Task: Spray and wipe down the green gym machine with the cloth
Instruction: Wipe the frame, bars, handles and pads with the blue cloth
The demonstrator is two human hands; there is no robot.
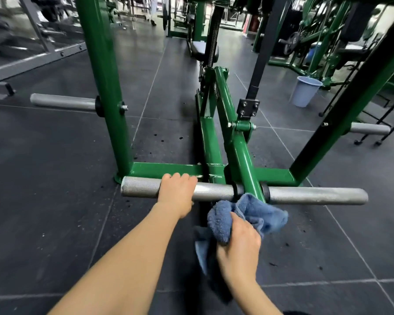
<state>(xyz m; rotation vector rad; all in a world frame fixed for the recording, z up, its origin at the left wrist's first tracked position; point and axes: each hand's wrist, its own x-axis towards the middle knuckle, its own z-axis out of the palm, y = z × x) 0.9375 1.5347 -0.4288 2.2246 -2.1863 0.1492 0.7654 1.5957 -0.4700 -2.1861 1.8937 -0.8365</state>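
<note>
The green gym machine (239,153) stands on the dark floor in front of me, with a sloping centre arm and a base crossbar. A silver knurled bar (214,190) crosses the lower end of that arm. My left hand (178,194) grips the left half of this bar from above, fingers curled over it. My right hand (238,244) holds a bunched blue cloth (255,214), which touches the lower end of the green arm just under the bar. No spray bottle is in view.
Green uprights (105,87) rise left and right of the centre arm, each with a silver side peg (64,102). A light blue bucket (305,90) stands at the right rear. Grey racks sit at far left, more green machines behind. Dark crumbs dot the floor tiles.
</note>
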